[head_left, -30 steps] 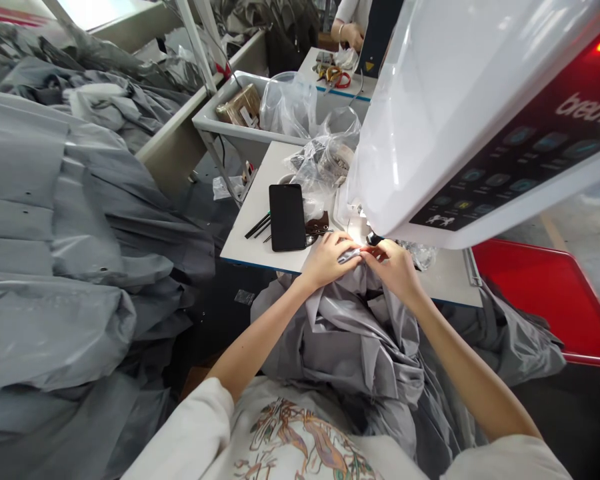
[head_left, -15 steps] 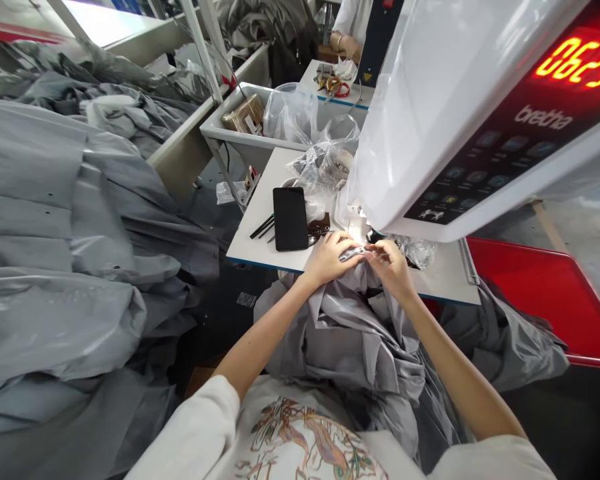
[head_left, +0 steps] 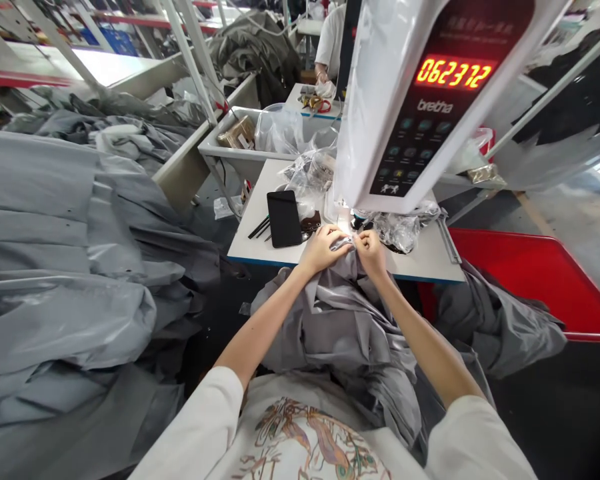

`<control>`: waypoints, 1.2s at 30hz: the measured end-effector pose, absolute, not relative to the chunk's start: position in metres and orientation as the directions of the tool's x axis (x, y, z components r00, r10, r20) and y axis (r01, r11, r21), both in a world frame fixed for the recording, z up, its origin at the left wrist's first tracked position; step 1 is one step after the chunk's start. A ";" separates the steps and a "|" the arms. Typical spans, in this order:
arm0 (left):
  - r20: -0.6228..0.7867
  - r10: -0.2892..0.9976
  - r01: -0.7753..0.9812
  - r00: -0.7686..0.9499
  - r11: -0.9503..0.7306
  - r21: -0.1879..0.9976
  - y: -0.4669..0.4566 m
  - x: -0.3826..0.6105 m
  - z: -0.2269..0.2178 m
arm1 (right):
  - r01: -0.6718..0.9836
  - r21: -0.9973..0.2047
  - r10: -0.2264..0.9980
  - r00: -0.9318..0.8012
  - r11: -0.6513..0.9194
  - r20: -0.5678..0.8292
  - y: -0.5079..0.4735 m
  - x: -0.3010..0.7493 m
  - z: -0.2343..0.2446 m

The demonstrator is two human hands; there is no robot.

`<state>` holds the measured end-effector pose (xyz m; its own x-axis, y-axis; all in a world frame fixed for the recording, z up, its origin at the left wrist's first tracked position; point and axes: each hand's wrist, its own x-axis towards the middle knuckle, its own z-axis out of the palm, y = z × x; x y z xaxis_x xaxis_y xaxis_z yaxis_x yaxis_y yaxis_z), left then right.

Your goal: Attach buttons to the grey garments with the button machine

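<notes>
Grey shiny fabric point(head_left: 350, 327) is bunched in my lap and runs up to the white table point(head_left: 260, 200). My left hand point(head_left: 321, 248) and my right hand point(head_left: 371, 253) both pinch a small fold of this fabric at the table's front edge. The fold lies under the lit needle area of a white sewing machine point(head_left: 380, 93). Its dark panel point(head_left: 430, 113) shows red digits. A black phone point(head_left: 285, 219) lies flat just left of my left hand.
A big heap of grey fabric point(head_left: 70, 267) fills the left side. Plastic bags point(head_left: 310, 170) and a grey bin point(head_left: 225, 143) stand behind the phone. A red tray point(head_left: 535, 280) sits at the right. Another person point(head_left: 330, 47) works at a far table.
The view has tilted up, so the machine's panel and red digits now show fully. Both hands stay pinched on the same fold under the needle area, drawn slightly closer together.
</notes>
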<state>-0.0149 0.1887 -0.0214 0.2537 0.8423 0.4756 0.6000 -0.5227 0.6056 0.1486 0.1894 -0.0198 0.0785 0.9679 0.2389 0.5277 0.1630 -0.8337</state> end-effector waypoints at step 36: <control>0.483 0.843 0.588 0.237 -0.521 0.619 0.192 -0.012 -0.027 | 0.514 -0.832 0.952 0.089 0.209 0.294 0.190 0.149 -0.027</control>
